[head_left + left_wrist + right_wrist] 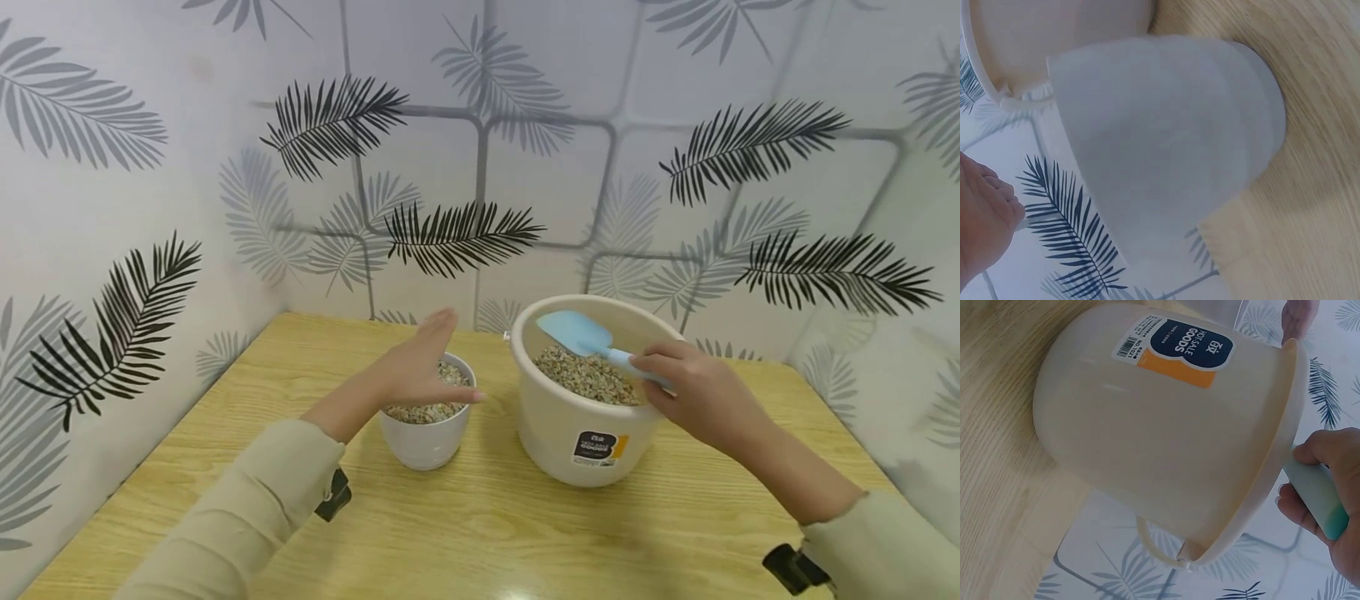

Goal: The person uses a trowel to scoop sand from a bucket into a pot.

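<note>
My right hand (701,396) grips the handle of a light blue toy shovel (573,332). The shovel's blade is inside the cream bucket (551,442), above tan gravel (585,377); no load shows on it. In the right wrist view, thumb and fingers wrap the shovel handle (1317,494) beside the bucket rim. My left hand (412,373) is over a small white pot (423,443), thumb spread from the extended fingers, holding nothing. Similar gravel (427,412) fills the pot near its rim. The left wrist view shows the pot's ribbed side (1166,150) with the left hand (988,219) past its rim.
Both containers stand upright on a yellow wood-grain table (480,533), the pot left of the bucket. Behind the table rises a wall (540,183) with leaf patterns. A bucket handle (1154,545) hangs at the bucket's side in the right wrist view.
</note>
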{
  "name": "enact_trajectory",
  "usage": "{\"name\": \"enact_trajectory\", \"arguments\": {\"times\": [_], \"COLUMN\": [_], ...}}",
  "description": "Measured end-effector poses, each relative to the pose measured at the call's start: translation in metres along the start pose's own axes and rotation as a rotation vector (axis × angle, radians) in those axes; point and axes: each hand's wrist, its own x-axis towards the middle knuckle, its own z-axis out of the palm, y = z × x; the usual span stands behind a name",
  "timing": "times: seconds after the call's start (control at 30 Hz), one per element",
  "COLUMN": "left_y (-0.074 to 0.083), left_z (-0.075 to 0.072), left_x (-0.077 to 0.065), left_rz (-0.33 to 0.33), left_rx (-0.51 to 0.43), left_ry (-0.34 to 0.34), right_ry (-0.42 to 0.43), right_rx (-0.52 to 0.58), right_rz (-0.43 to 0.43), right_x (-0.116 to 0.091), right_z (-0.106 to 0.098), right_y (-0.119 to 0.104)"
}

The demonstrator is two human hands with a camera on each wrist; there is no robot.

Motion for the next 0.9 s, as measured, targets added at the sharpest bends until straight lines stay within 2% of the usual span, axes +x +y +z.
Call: {"name": "enact_trajectory", "arguments": {"times": [0.23, 0.37, 0.6, 0.9], "left_y": [0.022, 0.031, 0.04, 0.05], "left_z": [0.002, 0.006, 0.015, 0.023], "left_x": [0.012, 0.019, 0.031, 0.043], "left_rz": [-0.013, -0.024, -0.027, -0.035], "left_rx": [0.008, -0.007, -0.008, 0.022], "left_ry": [-0.033, -0.051, -0.032, -0.03], "right_ry": [-0.082, -0.16, -0.299, -0.393], "right_rx": [-0.007, 0.011, 0.043, 0.051], "right_rz": [0.077, 0.141, 0.228, 0.269], "right_x": [-0.002, 0.0, 0.006, 0.016], "right_z": [0.0, 0.001, 0.005, 0.014], "right_y": [0.007, 0.012, 0.016, 0.018]}}
